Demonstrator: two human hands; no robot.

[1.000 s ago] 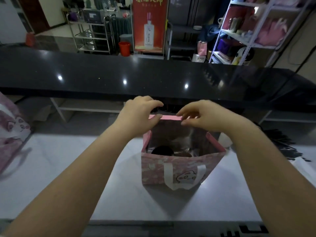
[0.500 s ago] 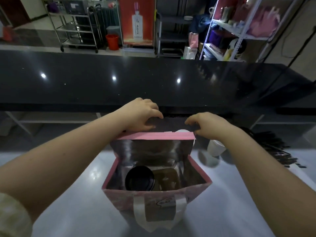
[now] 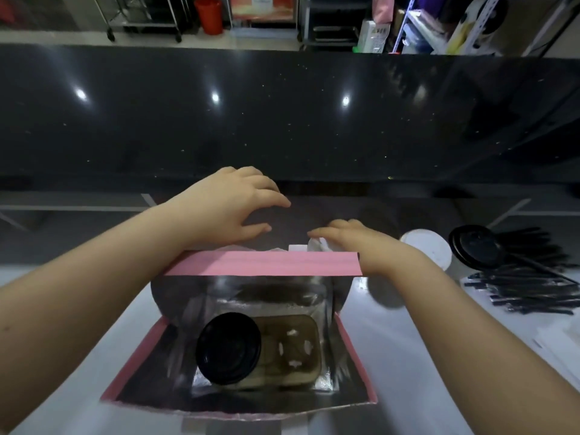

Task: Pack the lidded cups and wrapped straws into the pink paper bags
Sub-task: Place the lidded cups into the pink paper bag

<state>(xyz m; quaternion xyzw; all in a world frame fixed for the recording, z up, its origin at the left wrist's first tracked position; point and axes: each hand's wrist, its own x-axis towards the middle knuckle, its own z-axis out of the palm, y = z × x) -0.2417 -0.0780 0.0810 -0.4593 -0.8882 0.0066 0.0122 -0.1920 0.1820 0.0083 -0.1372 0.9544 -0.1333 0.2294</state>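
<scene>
1. hands: the left hand [image 3: 229, 205] hovers just past the far wall of the pink paper bag [image 3: 260, 262], fingers spread, loosely curved and holding nothing. the right hand [image 3: 361, 243] lies at the right end of that wall with its fingertips on the white handle [image 3: 298, 247]. whether it pinches the handle i cannot tell.
2. bag: it stands open on the pale counter [image 3: 408, 340] in front of the person, foil lining showing.
3. step in hand, as i judge it: spreading the mouth so that the next cup can go in.
4. doing it well: hold the far wall back at both ends, pull evenly so the paper does not crease or tear, and keep the bag from tipping toward the loaded left side.
5. aim the next cup at the free right slot of the cardboard holder [image 3: 292, 350].
6. counts in the bag: one black-lidded cup [image 3: 228, 347] in the left slot. no straw shows there.
7. counts outside, right of the bag: one white-topped cup [image 3: 428, 249] and one dark-lidded cup [image 3: 475, 246].
8. wrapped straws [image 3: 527, 287]: one loose pile beside those cups, too many and too overlapped to count.
</scene>
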